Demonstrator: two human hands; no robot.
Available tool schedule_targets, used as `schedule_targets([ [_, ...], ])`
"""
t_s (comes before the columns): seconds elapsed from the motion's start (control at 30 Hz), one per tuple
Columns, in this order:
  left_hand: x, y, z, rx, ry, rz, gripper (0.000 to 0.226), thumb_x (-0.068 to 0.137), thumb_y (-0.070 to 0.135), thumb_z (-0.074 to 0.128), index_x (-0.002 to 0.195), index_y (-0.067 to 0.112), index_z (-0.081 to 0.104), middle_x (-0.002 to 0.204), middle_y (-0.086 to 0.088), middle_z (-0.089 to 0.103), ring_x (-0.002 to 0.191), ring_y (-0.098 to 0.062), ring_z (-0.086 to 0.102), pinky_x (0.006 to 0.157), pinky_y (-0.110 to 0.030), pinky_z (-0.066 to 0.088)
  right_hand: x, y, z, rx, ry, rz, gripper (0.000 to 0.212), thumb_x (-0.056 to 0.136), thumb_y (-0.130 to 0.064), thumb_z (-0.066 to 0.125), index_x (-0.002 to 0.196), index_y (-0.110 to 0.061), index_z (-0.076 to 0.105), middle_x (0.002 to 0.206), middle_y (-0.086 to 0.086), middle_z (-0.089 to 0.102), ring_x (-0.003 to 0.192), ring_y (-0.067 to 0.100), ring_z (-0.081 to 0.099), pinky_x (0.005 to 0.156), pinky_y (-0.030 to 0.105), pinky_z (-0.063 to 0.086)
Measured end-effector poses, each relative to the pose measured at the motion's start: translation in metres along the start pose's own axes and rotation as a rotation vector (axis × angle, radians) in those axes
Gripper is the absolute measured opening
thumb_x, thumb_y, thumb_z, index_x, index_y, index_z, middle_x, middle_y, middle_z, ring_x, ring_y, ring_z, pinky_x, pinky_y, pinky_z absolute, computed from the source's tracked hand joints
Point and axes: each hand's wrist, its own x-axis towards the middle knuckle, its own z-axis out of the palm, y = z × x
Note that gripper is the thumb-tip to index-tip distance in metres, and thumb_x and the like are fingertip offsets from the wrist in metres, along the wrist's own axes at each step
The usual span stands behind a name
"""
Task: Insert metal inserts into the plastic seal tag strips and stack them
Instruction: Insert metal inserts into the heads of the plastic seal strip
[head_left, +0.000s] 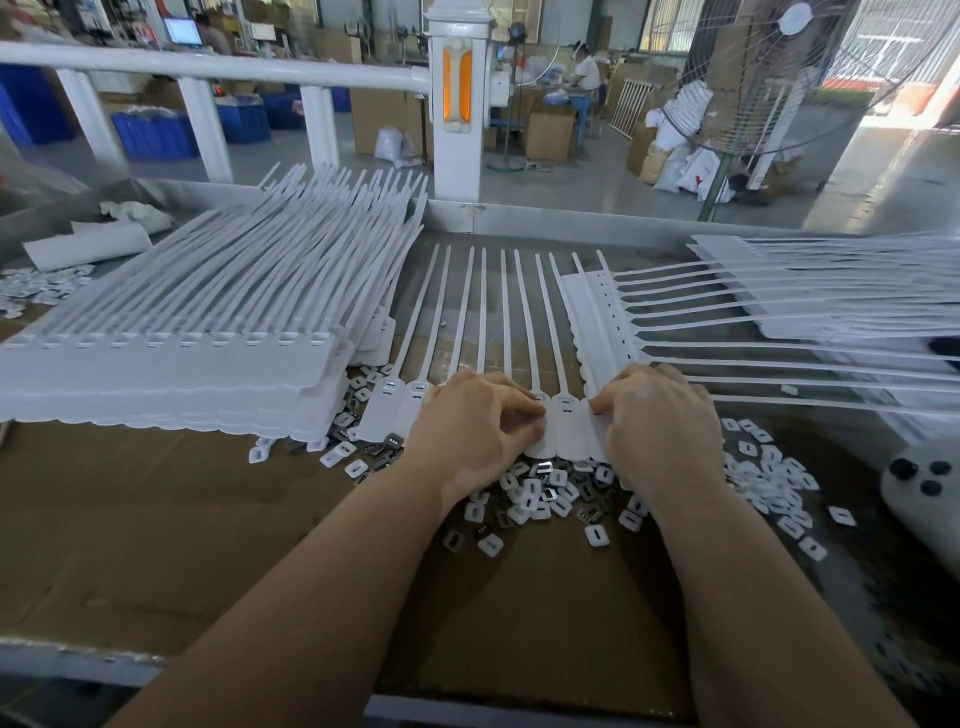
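Head view, the only one. Left hand (475, 415) curled down on the heads of the seal tag strip (519, 410) lying flat on the surface (182, 519), fingertips seemingly pinching or pressing something small at one head; probably seating an insert, though the insert itself hidden under the fingers. Right hand (657, 410) likewise curled, pinching the strip's right end, likely to steady it against sliding. Tails fanned away from the body, heads kept near, so sockets face the worker. Loose metal inserts (540, 499) and white caps heaped just below the strip, within easy reach. Finished stack (171, 358) at left; another pile of strips (810, 291) at right, cut off by the frame edge, presumably unfilled. Hard to tell how many heads already filled; only the two leftmost visible, showing a dark glint.
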Motion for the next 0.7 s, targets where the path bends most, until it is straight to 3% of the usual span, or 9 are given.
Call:
schedule_targets([
  [0.2, -0.0008, 0.0002, -0.0009, 0.008, -0.013, -0.007, 0.025, 0.087, 0.039, 0.060, 0.109, 0.031, 0.068, 0.113, 0.020, 0.060, 0.113, -0.008, 0.042, 0.103, -0.040, 0.032, -0.0013, 0.0002, -0.0013, 0.070, -0.018, 0.038, 0.030, 0.091, -0.011, 0.047, 0.106, -0.026, 0.068, 0.111, -0.003, 0.060, 0.109, 0.018, 0.047, 0.093, 0.035, 0.034],
  [0.4, -0.0018, -0.0003, -0.0010, 0.016, -0.023, 0.004, 0.025, 0.088, 0.039, 0.059, 0.110, 0.032, 0.067, 0.114, 0.020, 0.060, 0.111, -0.007, 0.041, 0.103, -0.039, 0.031, 0.0003, 0.0030, 0.0021, 0.343, 0.174, 0.206, 0.036, 0.080, 0.007, 0.050, 0.098, -0.014, 0.072, 0.104, 0.004, 0.067, 0.101, 0.023, 0.056, 0.094, 0.043, 0.042],
  [0.7, -0.0035, 0.0058, -0.0026, 0.101, 0.009, 0.072, 0.018, 0.088, 0.034, 0.060, 0.102, 0.032, 0.070, 0.108, 0.018, 0.060, 0.107, -0.009, 0.044, 0.102, -0.036, 0.030, 0.0039, 0.0032, 0.0034, 0.563, 0.301, 0.361, 0.040, 0.075, 0.014, 0.050, 0.093, -0.015, 0.072, 0.096, 0.003, 0.065, 0.097, 0.025, 0.059, 0.089, 0.047, 0.047],
])
